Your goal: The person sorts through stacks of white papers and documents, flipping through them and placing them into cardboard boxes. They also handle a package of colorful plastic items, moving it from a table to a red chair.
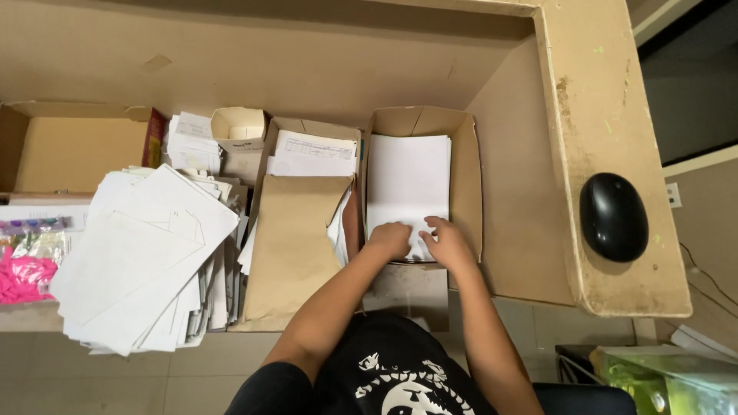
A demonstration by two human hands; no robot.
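Head view: left hand point(390, 240) and right hand point(447, 242), fingers curled, pressing near edge of white paper stack point(407, 180) in open brown cardboard box point(467, 177). Best squared evenly, corners flush.

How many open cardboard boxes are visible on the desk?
4. A large one at far left, a small one behind the loose paper pile, one holding a brown envelope, and one with white sheets under both hands. Others may be hidden.
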